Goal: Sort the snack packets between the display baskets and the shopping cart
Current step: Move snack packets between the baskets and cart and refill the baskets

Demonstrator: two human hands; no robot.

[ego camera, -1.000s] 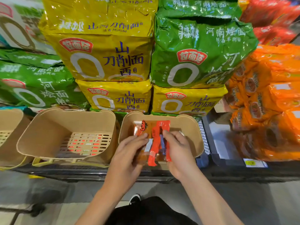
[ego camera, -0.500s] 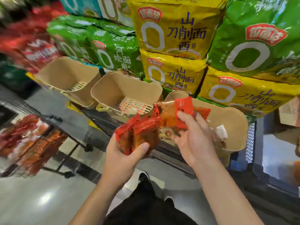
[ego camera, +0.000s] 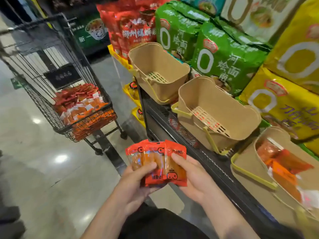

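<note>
head view: nearest, the left hand (ego camera: 133, 182) and the right hand (ego camera: 195, 180) together hold a fan of three snack packets (ego camera: 156, 163), red-topped with clear orange middles; the left thumb presses their front and the right fingers (ego camera: 179, 158) curl round their right edge. the packets sit in mid-air over the floor, apart from every basket. just right of them is the near basket (ego camera: 248, 168), with several orange and red packets in it. beyond it stand the middle basket (ego camera: 189, 100) and the far basket (ego camera: 138, 59), both showing bare slatted bottoms: three tan baskets in all, on one dark shelf (ego camera: 203, 159). far left of the packets stands one shopping cart (ego camera: 57, 69) with a heap of similar packets. the step looks like carrying a handful towards the cart; next, a reach left and forward over its rim, then letting go.
</note>
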